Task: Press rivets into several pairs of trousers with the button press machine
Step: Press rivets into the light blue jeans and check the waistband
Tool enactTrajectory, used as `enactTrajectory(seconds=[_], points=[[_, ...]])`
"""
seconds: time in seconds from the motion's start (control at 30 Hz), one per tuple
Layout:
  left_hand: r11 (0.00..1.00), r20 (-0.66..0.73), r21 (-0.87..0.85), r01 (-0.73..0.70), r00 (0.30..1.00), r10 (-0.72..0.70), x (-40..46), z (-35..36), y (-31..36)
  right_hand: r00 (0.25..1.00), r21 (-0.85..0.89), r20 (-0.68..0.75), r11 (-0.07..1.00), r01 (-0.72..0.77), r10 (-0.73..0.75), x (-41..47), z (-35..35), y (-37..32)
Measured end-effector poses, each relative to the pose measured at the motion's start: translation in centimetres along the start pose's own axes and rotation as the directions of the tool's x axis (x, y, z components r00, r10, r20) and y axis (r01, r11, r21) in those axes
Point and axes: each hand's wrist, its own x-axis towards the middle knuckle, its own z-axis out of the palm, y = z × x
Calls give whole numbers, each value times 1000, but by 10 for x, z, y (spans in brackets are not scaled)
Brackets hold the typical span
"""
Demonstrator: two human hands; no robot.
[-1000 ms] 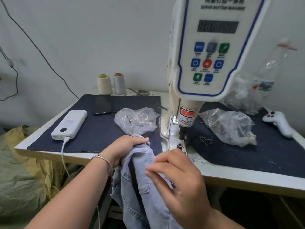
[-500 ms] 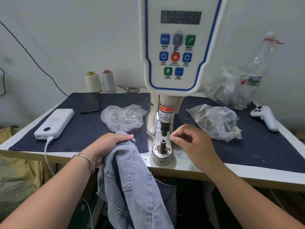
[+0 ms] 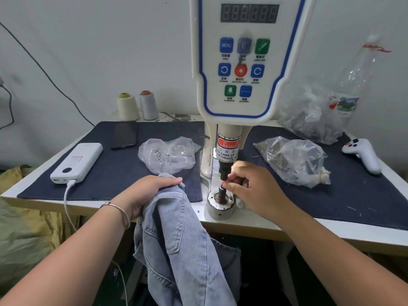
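Note:
The white button press machine point(image 3: 242, 62) stands at the table's middle, its dark upper punch point(image 3: 225, 171) above the round metal lower die point(image 3: 220, 206). My right hand point(image 3: 254, 188) reaches to the die's post from the right. Its thumb and forefinger pinch a small rivet part at the post's top, and the fingertips mostly hide that part. My left hand point(image 3: 150, 193) grips the bunched top of light-blue denim trousers point(image 3: 181, 239) at the table's front edge, left of the die. The rest of the trousers hangs below the table.
Clear bags of metal parts lie left point(image 3: 170, 155) and right point(image 3: 293, 160) of the machine, with another bag point(image 3: 313, 115) and a plastic bottle point(image 3: 357, 80) behind. A power bank point(image 3: 77, 162), a phone point(image 3: 123, 134), two thread spools point(image 3: 128, 107) and a white controller point(image 3: 364, 154) also lie on the dark mats.
My right hand left the trousers and moved forward to the lower die, where its fingertips now sit on the post. The left hand keeps its grip on the trousers. The view shifted rightward.

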Motion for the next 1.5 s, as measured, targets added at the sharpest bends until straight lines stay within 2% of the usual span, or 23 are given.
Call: enactTrajectory(seconds=[0.1,0.47,0.53,0.63,0.77,0.87,0.97,1.03,1.13,1.2,1.27,1.33,1.37,1.43,1.5], points=[[1000,-11,10,-5,1000,5,0,0,0,999,-80,33,997,15,-13,2,-3,-3],[1000,-22,-25,16,1000,-17,-7,3,4,998,-4,70,1000,4,-4,5,-9,-4],[1000,-21,-28,13,1000,-13,-9,4,5,999,24,45,1000,-1,0,2,-11,-4],[1000,-19,-17,16,1000,-17,-15,6,8,997,102,-71,995,-21,29,-9,-16,-3],[996,83,23,-87,993,85,-40,10,14,975,262,-198,964,-45,100,-47,-17,-6],[988,225,59,-141,966,125,-70,13,18,978,242,-185,969,-53,100,-78,-14,-15],[969,422,155,-193,900,111,-100,17,27,992,268,-78,961,-74,99,-93,-9,-29],[954,546,169,-246,830,118,-118,21,34,994,359,41,927,-106,98,-96,-7,-42],[933,660,153,-327,736,150,-136,34,40,973,339,230,935,-106,27,-94,-6,-51],[930,747,118,-348,648,148,-144,47,44,900,419,436,890,-180,-24,-91,-9,-55],[920,800,114,-376,583,139,-149,56,48,789,575,595,768,-282,-156,-88,-11,-57],[906,796,143,-399,590,134,-151,59,49,701,629,672,684,-368,-241,-90,-12,-62],[906,776,154,-394,615,136,-151,59,49,687,635,684,662,-398,-243,-92,-13,-61],[929,732,140,-344,667,137,-151,58,46,696,640,691,612,-464,-195,-98,-16,-52],[950,687,126,-287,716,126,-147,58,41,708,677,686,501,-539,-166,-104,-20,-41]])
